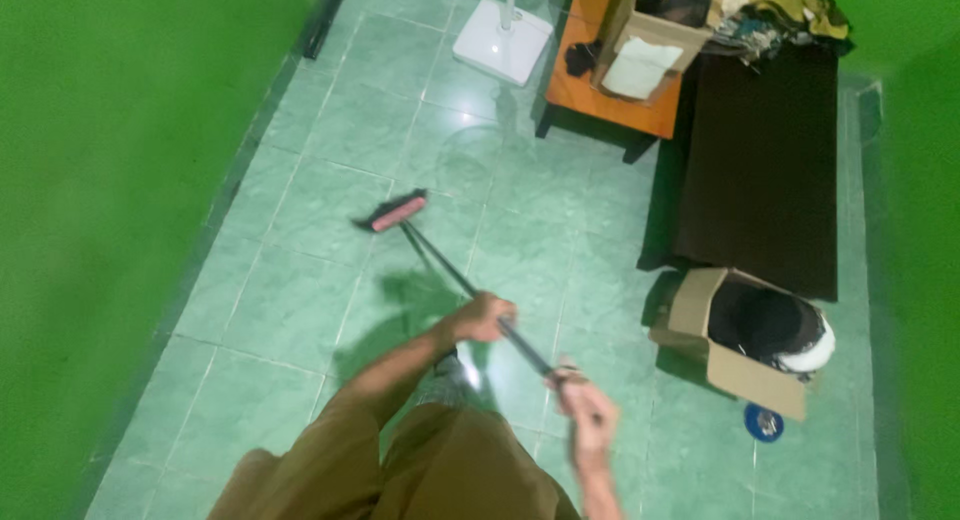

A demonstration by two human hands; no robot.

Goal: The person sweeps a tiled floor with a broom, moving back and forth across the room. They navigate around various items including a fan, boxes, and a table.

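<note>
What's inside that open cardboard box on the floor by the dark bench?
The cardboard box lies tipped on its side, holding a dark rounded thing with a white rim, perhaps a helmet. Whatever lies behind or beneath it stays hidden by it and the box walls.

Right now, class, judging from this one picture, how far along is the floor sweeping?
Done: the green tiled floor shows no visible dirt, though blur hides fine dust. In hand: the left hand and right hand grip the broom handle, broom head mid-floor. Left: cannot tell around the cardboard box and the orange table.
</note>
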